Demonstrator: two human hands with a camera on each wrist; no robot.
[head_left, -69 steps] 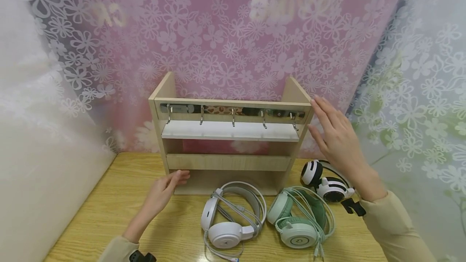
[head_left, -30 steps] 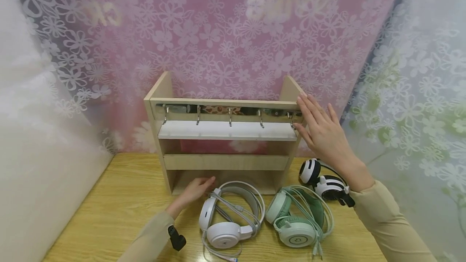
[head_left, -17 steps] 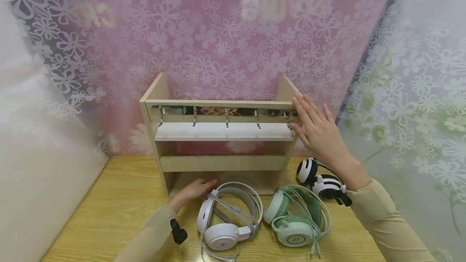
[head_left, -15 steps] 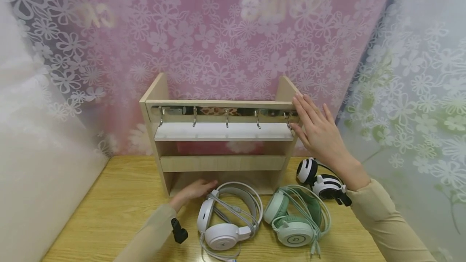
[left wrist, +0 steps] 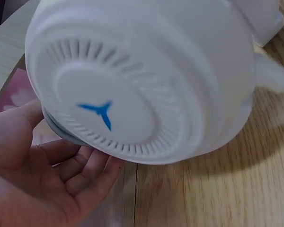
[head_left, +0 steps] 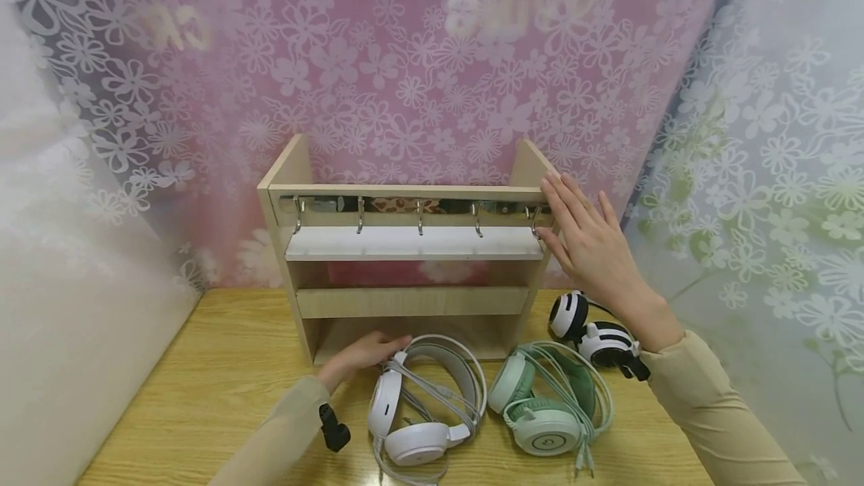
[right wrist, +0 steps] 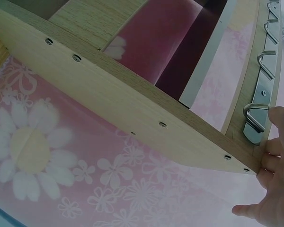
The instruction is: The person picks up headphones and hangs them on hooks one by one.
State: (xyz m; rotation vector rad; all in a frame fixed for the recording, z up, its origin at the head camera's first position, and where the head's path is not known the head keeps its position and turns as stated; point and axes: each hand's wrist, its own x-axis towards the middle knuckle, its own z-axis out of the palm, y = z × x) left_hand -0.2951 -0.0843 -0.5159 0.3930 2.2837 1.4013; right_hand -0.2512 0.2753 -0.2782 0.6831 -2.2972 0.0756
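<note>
White headphones with a coiled grey cable lie on the table in front of a wooden rack. My left hand holds them where the headband meets the left earcup. The left wrist view shows its fingers curled under the earcup, which bears a blue three-armed mark. My right hand rests on the rack's upper right corner, fingers mostly straight. In the right wrist view its thumb lies by the end hook, its fingertips at the side panel.
Green headphones lie right of the white pair. Black and white headphones lie behind, under my right forearm. A metal strip with several hooks runs along the rack's top front, above a white shelf. A floral curtain hangs behind.
My left hand has come in from the left to the white headphones, whose earcups have just shifted slightly. My right hand has slid a little inward onto the rack's corner.
</note>
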